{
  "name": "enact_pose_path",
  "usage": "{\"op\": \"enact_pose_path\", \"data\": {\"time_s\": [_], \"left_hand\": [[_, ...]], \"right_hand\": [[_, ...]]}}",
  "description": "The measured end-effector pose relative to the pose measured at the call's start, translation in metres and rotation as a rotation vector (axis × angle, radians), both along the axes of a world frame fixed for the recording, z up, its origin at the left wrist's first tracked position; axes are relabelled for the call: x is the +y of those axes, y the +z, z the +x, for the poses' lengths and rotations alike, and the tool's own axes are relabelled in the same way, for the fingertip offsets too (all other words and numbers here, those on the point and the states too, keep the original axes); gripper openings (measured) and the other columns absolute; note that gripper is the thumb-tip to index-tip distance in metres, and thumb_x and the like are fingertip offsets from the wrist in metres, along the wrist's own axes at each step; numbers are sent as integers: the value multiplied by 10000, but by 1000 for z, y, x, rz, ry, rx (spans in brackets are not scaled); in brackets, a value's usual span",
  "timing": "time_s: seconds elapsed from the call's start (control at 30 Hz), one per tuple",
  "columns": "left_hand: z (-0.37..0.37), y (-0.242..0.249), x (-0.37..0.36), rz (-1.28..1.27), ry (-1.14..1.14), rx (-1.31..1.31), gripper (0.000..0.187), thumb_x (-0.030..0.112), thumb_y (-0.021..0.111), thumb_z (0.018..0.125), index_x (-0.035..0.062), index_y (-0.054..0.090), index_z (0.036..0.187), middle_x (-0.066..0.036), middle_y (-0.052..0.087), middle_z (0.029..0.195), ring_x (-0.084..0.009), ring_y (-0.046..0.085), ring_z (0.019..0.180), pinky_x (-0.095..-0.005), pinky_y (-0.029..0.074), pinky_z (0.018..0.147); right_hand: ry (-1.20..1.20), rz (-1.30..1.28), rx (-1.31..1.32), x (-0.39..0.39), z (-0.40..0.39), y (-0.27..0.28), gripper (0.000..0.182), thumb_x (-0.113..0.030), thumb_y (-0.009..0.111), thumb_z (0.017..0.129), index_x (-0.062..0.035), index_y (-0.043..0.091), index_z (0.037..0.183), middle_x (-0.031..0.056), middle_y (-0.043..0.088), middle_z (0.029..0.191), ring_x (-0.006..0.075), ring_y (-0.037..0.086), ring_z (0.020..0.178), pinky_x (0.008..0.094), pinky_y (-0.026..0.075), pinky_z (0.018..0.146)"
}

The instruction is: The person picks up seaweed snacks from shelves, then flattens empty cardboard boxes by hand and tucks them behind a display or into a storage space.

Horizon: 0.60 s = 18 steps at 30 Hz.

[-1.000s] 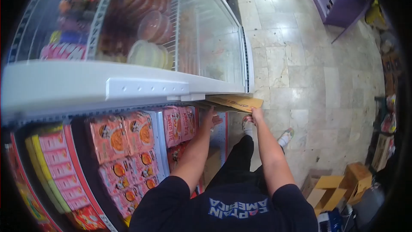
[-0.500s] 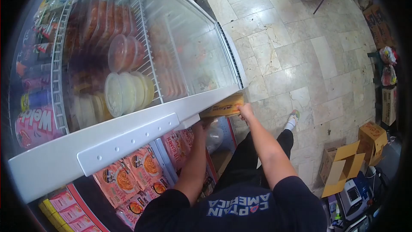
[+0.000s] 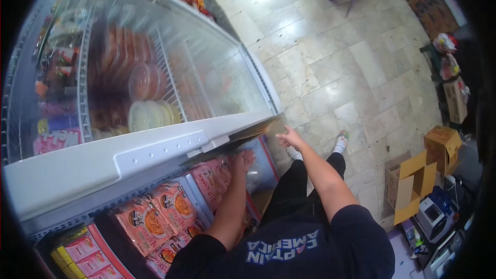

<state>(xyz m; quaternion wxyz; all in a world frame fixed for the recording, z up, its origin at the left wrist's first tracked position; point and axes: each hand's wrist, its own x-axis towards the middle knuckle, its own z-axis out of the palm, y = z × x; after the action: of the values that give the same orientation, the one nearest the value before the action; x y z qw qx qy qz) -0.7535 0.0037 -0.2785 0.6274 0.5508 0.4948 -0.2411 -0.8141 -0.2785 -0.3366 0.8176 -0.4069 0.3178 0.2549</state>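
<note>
- I am sliding the cardboard (image 3: 258, 128) in flat under the lid (image 3: 155, 147) of the freezer (image 3: 217, 72), and I judge the trick is to keep it level, so its edge does not catch on the white frame.
- Pushing evenly from both ends should stop the sheet skewing or buckling as it goes in.
- My left hand (image 3: 242, 161) is up under the lid beside the noodle packs (image 3: 175, 206), fingers loosely curled; it seems to steady the underside of the cardboard, though the frame hides the contact, so I cannot tell whether it grips.
- My right hand (image 3: 290, 138) is spread open and flat, fingers pointing towards the sheet's outer end, just beside it or barely touching (it holds nothing).
- The cardboard itself is mostly tucked away: only a thin dark sliver shows at the lid's corner, above the lower shelf.
- Behind me on the tiled floor (image 3: 330, 72) stand open boxes (image 3: 413, 186), well apart from my hands.
</note>
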Motion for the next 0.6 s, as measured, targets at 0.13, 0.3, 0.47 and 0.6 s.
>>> {"op": "enact_pose_path", "data": {"time_s": [0.13,0.3,0.47,0.6], "left_hand": [[-21,23,-80,-27,-505,74,359,237,505,973,27,489,1263,-162,612,1206,-317,633,1024,-501,525,869],[-42,36,-206,-186,-1103,90,408,237,507,971,23,478,1318,-146,642,1163,-273,652,993,-445,536,845],[-76,66,-228,-277,-1435,-64,387,168,495,962,-24,476,1298,-168,638,1149,-258,653,979,-384,552,804],[-121,69,-250,-328,-1539,-42,390,171,490,963,-29,476,1297,-169,631,1154,-264,647,986,-393,548,816]], "right_hand": [[-165,-80,141,-51,-77,-8,638,-182,718,847,10,412,1373,124,662,884,187,627,603,306,522,511],[-360,-256,147,-112,-175,19,319,-176,656,869,3,608,1129,97,662,831,172,631,597,304,526,511],[-454,-528,185,-77,-269,57,254,-183,662,844,-19,645,1037,80,662,800,163,636,595,306,517,493],[-551,-539,295,-66,-364,75,214,-200,657,847,-32,657,979,74,654,766,158,630,575,309,514,488]]}}
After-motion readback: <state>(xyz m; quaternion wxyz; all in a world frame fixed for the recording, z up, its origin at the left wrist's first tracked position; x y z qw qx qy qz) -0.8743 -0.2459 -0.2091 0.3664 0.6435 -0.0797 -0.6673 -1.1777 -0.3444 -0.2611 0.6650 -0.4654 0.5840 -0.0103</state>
